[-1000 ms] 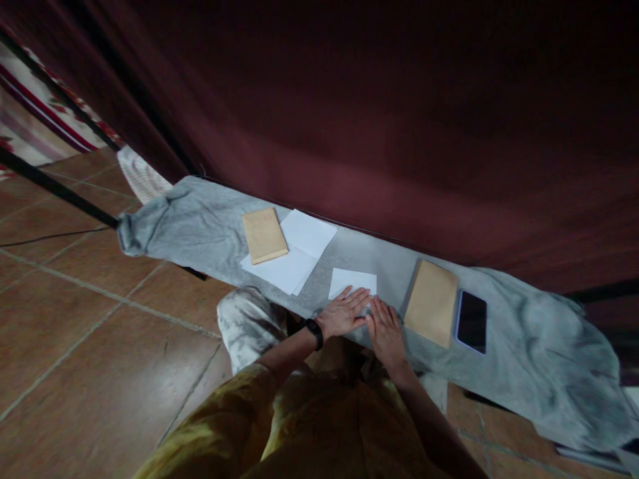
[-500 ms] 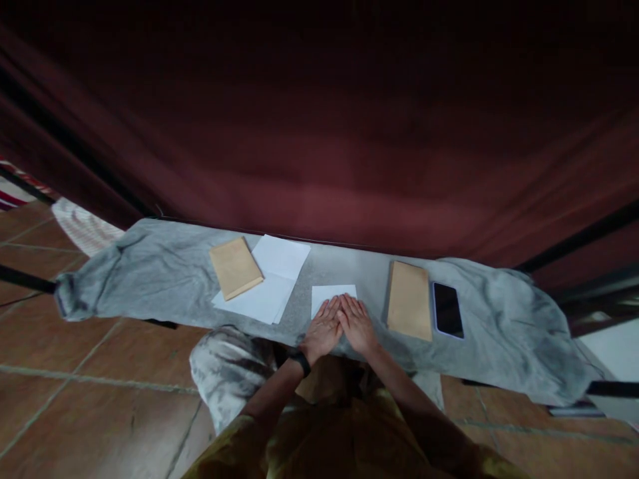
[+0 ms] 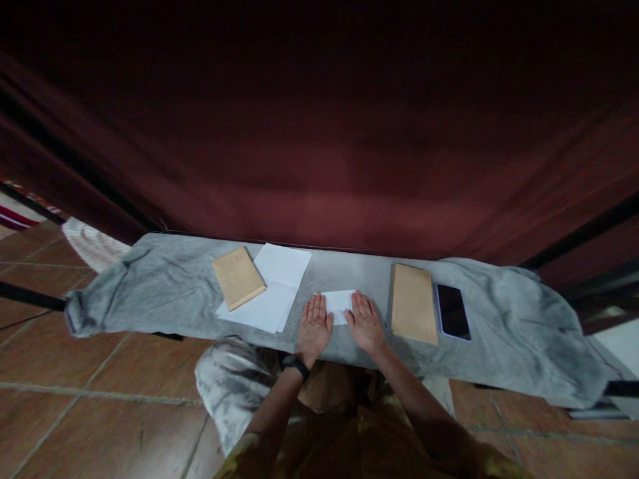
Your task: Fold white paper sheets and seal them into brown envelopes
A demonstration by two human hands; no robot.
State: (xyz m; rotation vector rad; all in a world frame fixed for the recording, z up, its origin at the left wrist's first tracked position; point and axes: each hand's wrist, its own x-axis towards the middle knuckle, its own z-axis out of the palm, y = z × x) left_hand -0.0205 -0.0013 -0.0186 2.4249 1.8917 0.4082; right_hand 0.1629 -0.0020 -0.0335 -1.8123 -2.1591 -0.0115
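Observation:
A small folded piece of white paper (image 3: 339, 306) lies on the grey cloth in front of me. My left hand (image 3: 315, 324) rests flat along its left edge, fingers stretched out and pointing away from me. On the other side, my right hand (image 3: 366, 321) lies flat over the right edge, its fingers also straight. The middle of the paper shows between the two hands, while its side edges are partly hidden under them. Neither hand is closed around anything.
Left of my hands, a brown envelope (image 3: 238, 278) overlaps larger white sheets (image 3: 283, 265). To the right lie another brown envelope (image 3: 413, 303) and a phone (image 3: 453, 311). Grey cloth (image 3: 170, 286) covers the bench, and a dark red curtain (image 3: 319, 199) hangs behind it.
My hands were together over the near part of the paper. They have moved apart to its left and right sides, uncovering its middle. The view has shifted slightly.

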